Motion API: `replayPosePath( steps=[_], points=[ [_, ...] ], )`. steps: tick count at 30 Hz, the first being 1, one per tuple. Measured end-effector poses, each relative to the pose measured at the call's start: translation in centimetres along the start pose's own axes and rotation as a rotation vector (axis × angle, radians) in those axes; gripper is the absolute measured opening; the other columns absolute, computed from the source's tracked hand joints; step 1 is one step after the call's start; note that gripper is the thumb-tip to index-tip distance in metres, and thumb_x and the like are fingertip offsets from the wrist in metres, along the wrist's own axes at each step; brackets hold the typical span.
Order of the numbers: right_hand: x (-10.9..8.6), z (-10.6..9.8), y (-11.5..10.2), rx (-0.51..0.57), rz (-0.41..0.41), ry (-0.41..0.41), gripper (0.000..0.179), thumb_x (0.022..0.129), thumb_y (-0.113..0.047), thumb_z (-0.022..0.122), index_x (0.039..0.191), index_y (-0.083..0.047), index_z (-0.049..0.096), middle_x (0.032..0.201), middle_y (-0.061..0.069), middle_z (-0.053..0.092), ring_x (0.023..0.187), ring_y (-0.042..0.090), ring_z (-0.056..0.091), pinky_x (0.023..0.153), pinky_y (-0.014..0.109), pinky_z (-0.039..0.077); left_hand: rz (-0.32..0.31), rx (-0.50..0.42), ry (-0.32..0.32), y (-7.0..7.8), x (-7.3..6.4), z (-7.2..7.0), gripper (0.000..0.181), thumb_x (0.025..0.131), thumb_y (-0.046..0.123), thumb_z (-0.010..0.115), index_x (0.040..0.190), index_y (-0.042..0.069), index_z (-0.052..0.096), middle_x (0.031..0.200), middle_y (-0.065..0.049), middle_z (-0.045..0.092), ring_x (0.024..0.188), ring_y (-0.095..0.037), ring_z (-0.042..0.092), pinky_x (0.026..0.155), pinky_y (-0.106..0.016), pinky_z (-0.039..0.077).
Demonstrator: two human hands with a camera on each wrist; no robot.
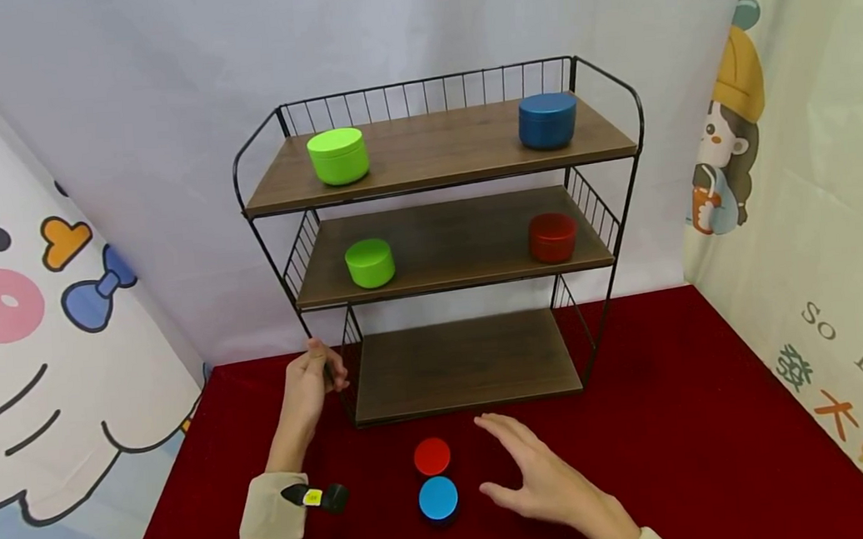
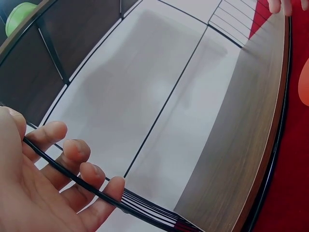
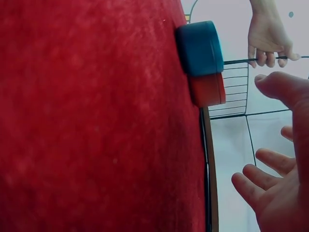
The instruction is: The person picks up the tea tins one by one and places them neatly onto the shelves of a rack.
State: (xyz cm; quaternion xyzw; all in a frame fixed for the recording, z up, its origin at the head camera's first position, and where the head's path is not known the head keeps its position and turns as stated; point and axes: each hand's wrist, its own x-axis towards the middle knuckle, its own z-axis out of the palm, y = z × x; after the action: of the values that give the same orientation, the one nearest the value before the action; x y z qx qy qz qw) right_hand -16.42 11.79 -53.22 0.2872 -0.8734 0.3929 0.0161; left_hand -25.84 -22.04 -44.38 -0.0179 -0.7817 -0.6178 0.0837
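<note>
My left hand (image 1: 313,378) grips the front left post of a three-tier shelf rack (image 1: 438,148) with black wire sides and brown boards. In the left wrist view the fingers (image 2: 77,150) curl round the thin black rod. My right hand (image 1: 532,471) is held over the red cloth with fingers spread and nothing in them. Just left of it are a round red tin (image 1: 433,456) and a blue tin (image 1: 438,499), one behind the other in front of the bottom board. The right wrist view shows the blue tin (image 3: 199,48) nearer than the red tin (image 3: 207,90).
On the top board stand a large green tin (image 1: 338,156) at left and a dark blue tin (image 1: 547,121) at right. The middle board bears a smaller green tin (image 1: 370,264) and a dark red tin (image 1: 553,238). Printed curtains (image 1: 834,216) flank the red cloth (image 1: 697,418).
</note>
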Motion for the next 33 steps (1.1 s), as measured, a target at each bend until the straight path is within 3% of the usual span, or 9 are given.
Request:
replayPosePath(
  steps=[8, 21, 33],
  points=[
    [1.1, -0.2, 0.6, -0.060, -0.049, -0.088, 0.080, 0.092, -0.026, 0.080, 0.159, -0.015, 0.036, 0.161, 0.014, 0.039, 0.147, 0.029, 0.041, 0.110, 0.050, 0.048, 0.001, -0.024, 0.018, -0.1, 0.0, 0.1, 0.073, 0.109, 0.051, 0.026, 0.081, -0.009, 0.057, 0.070, -0.008, 0.056, 0.063, -0.014, 0.055, 0.069, -0.028, 0.059],
    [3.5, 0.6, 1.0, -0.128, -0.147, -0.175, 0.082, 0.092, -0.018, 0.080, 0.160, -0.012, 0.033, 0.157, 0.012, 0.043, 0.142, 0.028, 0.047, 0.109, 0.045, 0.050, 0.000, -0.022, 0.029, -0.2, 0.1, 0.2, 0.072, 0.110, 0.050, 0.026, 0.079, -0.007, 0.057, 0.071, -0.008, 0.056, 0.060, -0.015, 0.054, 0.069, -0.028, 0.059],
    [5.5, 2.2, 0.5, -0.063, -0.116, -0.303, 0.080, 0.095, -0.010, 0.076, 0.160, -0.011, 0.031, 0.159, 0.009, 0.040, 0.144, 0.024, 0.046, 0.112, 0.039, 0.047, -0.006, -0.020, 0.027, -0.2, 0.1, 0.1, 0.070, 0.111, 0.046, 0.026, 0.080, -0.008, 0.057, 0.071, -0.009, 0.056, 0.061, -0.015, 0.054, 0.069, -0.029, 0.059]
  ],
)
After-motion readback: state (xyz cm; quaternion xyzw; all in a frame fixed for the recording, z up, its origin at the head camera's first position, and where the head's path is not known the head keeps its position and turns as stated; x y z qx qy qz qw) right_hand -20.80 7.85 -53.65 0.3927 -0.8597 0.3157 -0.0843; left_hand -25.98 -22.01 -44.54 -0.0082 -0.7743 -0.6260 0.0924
